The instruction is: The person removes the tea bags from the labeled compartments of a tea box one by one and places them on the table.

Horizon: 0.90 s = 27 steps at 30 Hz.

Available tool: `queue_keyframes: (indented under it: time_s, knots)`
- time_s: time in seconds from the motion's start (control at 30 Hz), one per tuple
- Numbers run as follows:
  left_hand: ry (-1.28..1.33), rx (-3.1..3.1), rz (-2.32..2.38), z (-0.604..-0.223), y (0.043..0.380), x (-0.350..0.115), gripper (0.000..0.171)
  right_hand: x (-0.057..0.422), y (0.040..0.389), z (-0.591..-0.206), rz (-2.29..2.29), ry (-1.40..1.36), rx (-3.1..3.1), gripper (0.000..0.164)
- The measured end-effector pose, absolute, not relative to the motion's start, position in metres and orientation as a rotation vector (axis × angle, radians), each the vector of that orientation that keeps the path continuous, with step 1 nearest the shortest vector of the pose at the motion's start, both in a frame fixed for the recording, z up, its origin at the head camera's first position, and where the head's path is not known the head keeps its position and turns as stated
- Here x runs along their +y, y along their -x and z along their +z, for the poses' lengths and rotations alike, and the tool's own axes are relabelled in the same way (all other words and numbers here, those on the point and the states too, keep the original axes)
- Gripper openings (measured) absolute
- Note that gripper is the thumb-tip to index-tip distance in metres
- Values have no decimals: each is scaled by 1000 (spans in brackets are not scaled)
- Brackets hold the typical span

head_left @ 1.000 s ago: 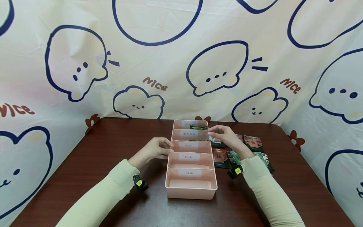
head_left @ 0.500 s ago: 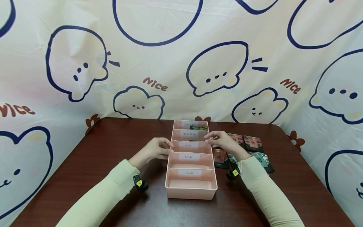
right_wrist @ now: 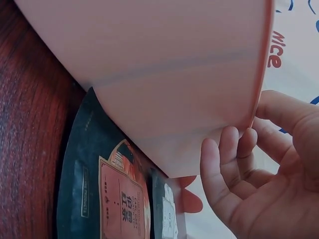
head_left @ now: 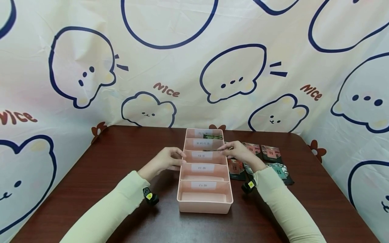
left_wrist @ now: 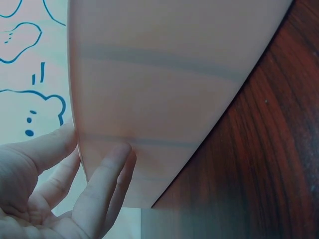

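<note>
A long pale pink divided box (head_left: 204,206) with labelled compartments stands on the table. My left hand (head_left: 162,161) holds its left rim, with two fingers (left_wrist: 102,191) against the outer wall in the left wrist view. My right hand (head_left: 238,152) reaches over the right rim, and its thumb and forefinger pinch the right end of a dark tea packet (head_left: 210,150). Only the thin upper edge of this packet shows, in the second compartment from the back. In the right wrist view the other fingers (right_wrist: 212,162) bend outside the wall. Another green tea packet (head_left: 212,137) stands in the rearmost compartment.
Right of the box lie several tea packets, including a red one (head_left: 271,153), a green floral one (head_left: 279,171) and a dark one with a red label (right_wrist: 122,199) against the box wall. A patterned curtain (head_left: 188,74) hangs behind the brown table (head_left: 121,152).
My right hand has come toward me and left, from beside the rim at the back compartments to the packet's end over the rim. My left hand and the box have stayed still.
</note>
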<state>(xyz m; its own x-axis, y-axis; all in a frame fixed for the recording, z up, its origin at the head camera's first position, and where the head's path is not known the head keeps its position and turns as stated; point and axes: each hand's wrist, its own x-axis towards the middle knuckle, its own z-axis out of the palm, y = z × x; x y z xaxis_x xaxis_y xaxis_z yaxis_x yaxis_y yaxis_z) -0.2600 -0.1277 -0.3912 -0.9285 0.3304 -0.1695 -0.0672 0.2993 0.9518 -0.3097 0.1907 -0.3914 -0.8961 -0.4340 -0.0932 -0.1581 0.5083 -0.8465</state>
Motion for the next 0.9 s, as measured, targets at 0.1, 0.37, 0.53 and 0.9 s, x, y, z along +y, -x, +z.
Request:
queue_keyframes:
  time_s: [0.1,0.37,0.53,0.9]
  knots:
    - [-238,2240,1663,-391,260,-128,30,190,309,-390,-1334,488,2457,27]
    - [-228,2254,1647,-390,260,-127,29,188,309,-390,-1359,454,2473,23]
    - [-225,2261,1644,-390,260,-127,28,187,312,-388,-1385,469,2500,17]
    - [-229,2264,1638,-390,260,-127,27,189,312,-379,-1459,480,2511,12]
